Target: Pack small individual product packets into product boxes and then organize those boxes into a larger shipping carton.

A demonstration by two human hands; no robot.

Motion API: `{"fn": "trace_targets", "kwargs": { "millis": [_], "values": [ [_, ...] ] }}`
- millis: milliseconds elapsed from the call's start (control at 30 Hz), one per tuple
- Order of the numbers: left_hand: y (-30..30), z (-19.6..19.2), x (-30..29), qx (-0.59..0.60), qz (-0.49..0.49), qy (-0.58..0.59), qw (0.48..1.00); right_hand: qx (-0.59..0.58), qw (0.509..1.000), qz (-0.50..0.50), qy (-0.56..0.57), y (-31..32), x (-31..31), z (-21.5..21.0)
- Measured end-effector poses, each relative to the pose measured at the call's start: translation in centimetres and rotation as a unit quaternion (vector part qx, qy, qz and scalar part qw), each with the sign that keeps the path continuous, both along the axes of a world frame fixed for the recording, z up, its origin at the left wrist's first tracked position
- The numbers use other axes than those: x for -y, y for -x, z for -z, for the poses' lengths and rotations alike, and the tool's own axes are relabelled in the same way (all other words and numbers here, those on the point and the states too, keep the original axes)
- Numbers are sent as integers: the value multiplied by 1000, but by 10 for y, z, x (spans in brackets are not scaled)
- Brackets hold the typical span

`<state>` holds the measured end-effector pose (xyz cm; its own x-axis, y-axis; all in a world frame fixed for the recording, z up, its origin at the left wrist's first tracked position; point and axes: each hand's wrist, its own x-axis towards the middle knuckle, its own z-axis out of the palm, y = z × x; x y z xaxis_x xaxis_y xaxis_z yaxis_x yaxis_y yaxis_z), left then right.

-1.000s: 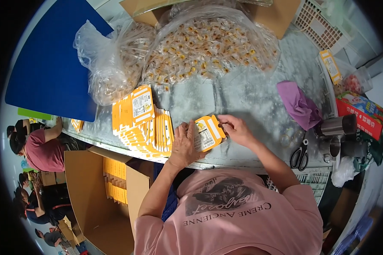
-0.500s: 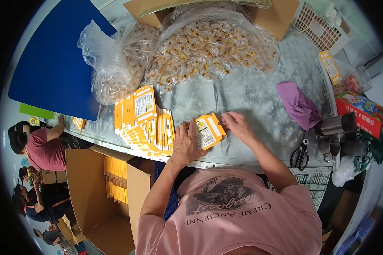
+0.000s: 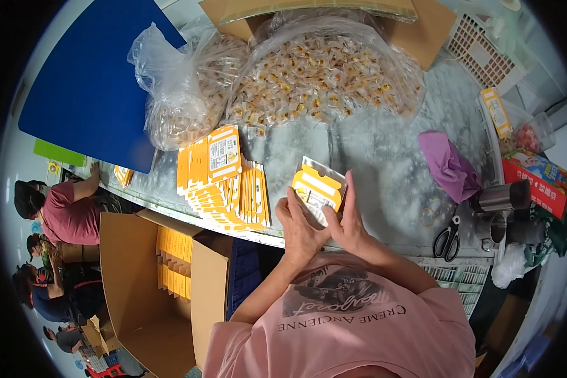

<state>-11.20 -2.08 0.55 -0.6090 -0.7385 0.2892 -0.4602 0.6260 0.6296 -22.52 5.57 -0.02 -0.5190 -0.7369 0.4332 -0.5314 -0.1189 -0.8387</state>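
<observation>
A small yellow and white carton (image 3: pixel 319 189) is tilted up between my two hands, with a yellow flap open at its far end. My left hand (image 3: pixel 301 230) grips its left side and lower edge. My right hand (image 3: pixel 349 222) presses the right side, thumb on the face and fingers along the edge. To the left lies a fanned pile of flat yellow cartons (image 3: pixel 223 165). Beyond my hands, a large clear bag (image 3: pixel 321 79) spreads out, full of small individually wrapped pieces. Next to it slumps a second, gathered clear bag (image 3: pixel 173 94).
An open cardboard box (image 3: pixel 146 309) with yellow cartons inside stands below the table's left edge. At right are a purple cloth (image 3: pixel 447 165), black-handled scissors (image 3: pixel 447 240), a metal cup (image 3: pixel 494 228) and a white basket (image 3: pixel 483 53). A blue board (image 3: pixel 91 82) stands at left; co-workers (image 3: pixel 69 211) sit beyond.
The carton has been lifted off the table and tilted up, its open flap now at the far end. My right hand has moved in from the right to grip it.
</observation>
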Motion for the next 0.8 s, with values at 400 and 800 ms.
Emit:
{"fn": "trace_targets", "kwargs": {
  "millis": [400, 800],
  "values": [
    [-18, -11, 2, -110, 85, -244, 960, 77, 996, -43, -20, 15, -22, -2],
    [-31, -11, 2, -101, 26, -235, 966, 205, 976, -37, -60, 1, -25, 22]
  ]
}}
